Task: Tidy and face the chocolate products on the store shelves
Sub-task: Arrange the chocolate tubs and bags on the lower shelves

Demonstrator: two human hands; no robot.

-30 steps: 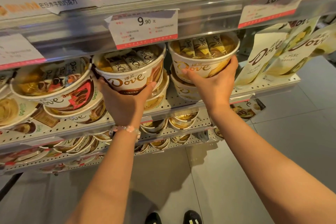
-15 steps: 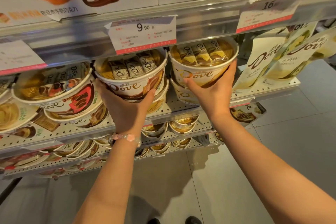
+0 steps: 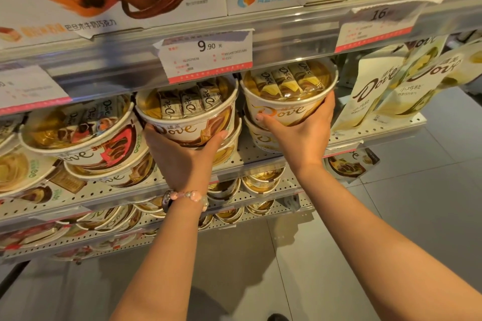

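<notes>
White-and-brown Dove tubs held at shelf front — one per hand.

Left tub (image 3: 186, 118): cream w/ brown swirl, script logo facing out, clear lid showing dark-wrapped bars; it is cupped from below by the left hand (image 3: 180, 159), fingers and thumb wrapped round its base, and sits on top of a second tub. Right tub (image 3: 288, 95): cream w/ gold logo, yellowish bars under the lid, gripped by the right hand (image 3: 300, 135) — thumb on the front, fingers round the right side — atop another tub. Both are on the perforated shelf (image 3: 263, 157), under the 9.90 price tag (image 3: 208, 55). Red-accented tub (image 3: 78, 135) is stacked just left; Dove pouches (image 3: 386, 86) stand at right.
</notes>
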